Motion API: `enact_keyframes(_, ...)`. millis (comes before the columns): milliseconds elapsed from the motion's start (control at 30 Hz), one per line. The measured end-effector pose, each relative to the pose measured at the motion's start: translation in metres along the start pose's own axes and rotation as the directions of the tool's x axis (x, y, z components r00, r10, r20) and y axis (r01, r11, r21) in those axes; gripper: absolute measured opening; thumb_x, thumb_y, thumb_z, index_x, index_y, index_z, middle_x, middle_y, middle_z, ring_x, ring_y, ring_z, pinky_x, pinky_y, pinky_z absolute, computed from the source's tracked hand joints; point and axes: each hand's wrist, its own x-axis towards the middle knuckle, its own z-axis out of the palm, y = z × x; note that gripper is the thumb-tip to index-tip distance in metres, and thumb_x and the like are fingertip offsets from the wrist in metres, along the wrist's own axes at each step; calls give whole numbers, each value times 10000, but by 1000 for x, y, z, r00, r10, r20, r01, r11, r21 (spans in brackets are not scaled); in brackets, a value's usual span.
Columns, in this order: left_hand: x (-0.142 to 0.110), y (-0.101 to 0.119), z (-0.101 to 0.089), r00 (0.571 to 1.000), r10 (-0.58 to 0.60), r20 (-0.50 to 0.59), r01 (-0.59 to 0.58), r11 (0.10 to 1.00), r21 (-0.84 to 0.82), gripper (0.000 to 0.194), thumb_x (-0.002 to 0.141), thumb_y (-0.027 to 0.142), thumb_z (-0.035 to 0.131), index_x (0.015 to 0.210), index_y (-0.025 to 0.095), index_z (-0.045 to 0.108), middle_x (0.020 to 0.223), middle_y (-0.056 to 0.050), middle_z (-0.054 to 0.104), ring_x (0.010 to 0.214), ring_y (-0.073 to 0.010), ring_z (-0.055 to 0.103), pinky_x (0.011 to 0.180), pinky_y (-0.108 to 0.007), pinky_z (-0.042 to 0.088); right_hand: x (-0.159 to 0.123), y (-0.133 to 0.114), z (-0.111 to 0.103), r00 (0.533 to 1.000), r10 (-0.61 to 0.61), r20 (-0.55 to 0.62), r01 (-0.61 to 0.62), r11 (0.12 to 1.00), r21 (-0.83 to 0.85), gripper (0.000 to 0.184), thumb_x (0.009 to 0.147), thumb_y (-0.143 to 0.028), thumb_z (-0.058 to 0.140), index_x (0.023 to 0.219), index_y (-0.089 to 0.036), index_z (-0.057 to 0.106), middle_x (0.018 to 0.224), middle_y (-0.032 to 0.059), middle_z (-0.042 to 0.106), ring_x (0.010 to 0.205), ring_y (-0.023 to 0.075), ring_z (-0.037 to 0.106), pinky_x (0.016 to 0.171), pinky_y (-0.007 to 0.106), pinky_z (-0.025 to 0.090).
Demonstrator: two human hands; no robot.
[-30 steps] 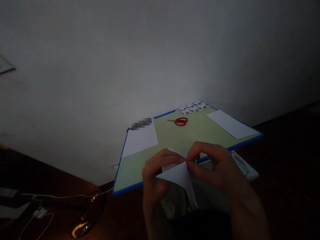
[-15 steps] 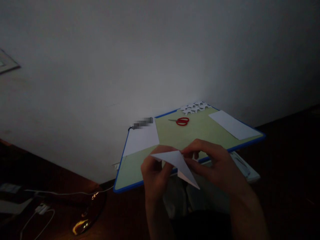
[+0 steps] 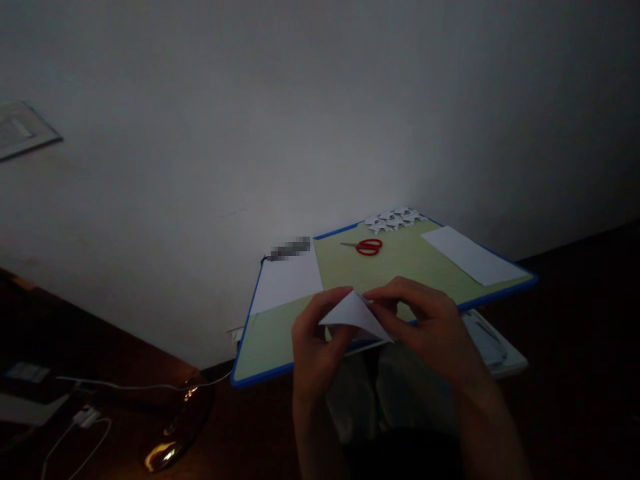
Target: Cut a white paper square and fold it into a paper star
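Note:
A folded piece of white paper (image 3: 356, 315) is held up between my two hands, above the near edge of the green-topped table (image 3: 350, 273). My left hand (image 3: 319, 343) grips its left side, thumb below and fingers behind. With thumb and forefinger, my right hand (image 3: 425, 317) pinches the paper at its upper right edge. The paper bends into a peaked, cone-like shape, and its far side is hidden. Beyond the hands, red-handled scissors (image 3: 367, 247) lie on the table.
Several small folded white paper pieces (image 3: 395, 219) sit at the table's back corner. White sheets lie at the right (image 3: 473, 255) and the left (image 3: 290, 283), with a blurred-out object (image 3: 290, 249) at the left sheet's back edge. A wall (image 3: 310, 120) rises behind.
The paper has turned in my fingers: its long point toward the lower right has shortened and it now bulges into a cone. Both hands keep their grip; the view has shifted slightly.

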Motion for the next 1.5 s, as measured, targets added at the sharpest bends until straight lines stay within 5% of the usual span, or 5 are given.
enact_keyframes(533,2,2,7,981,186,-56,-181,980,86,391,759,-9,751,1043,257,784,967,8,792,879,-181,725,754,-239,530,1,-4,0,997,75,28,-78,990,120,150,1033,-280,665,1097,-318,795,1055,-24,774,998,159,702,853,252,525)
enact_keyframes(800,4,6,11,972,236,22,-237,963,132,410,786,-22,693,1075,256,779,1014,-12,796,926,-196,721,814,-274,537,3,1,1,982,191,8,-187,953,238,131,1008,-324,699,975,-293,822,1022,6,776,1012,192,718,850,261,563)
enact_keyframes(1033,4,-1,17,965,248,-88,-224,949,220,337,823,-4,696,1049,242,739,994,-14,776,913,-201,742,821,-301,559,-2,7,-1,991,101,87,-119,963,244,268,990,-455,725,1219,-339,801,1264,45,749,1226,261,681,1064,374,546)
enact_keyframes(1367,7,14,12,958,259,122,-278,943,185,415,833,133,841,1227,236,764,1240,-90,788,1119,-257,744,973,-395,583,-3,10,-4,993,114,39,-119,972,203,292,1000,-296,701,1268,-366,796,1390,23,743,1365,255,644,1115,397,559)
enact_keyframes(1500,7,16,13,966,217,139,-235,963,131,279,970,223,726,1240,249,792,1260,-106,784,1152,-266,740,993,-419,583,-4,16,-8,991,134,9,-133,975,176,287,994,-275,684,1238,-353,814,1359,29,769,1321,275,681,1078,419,589)
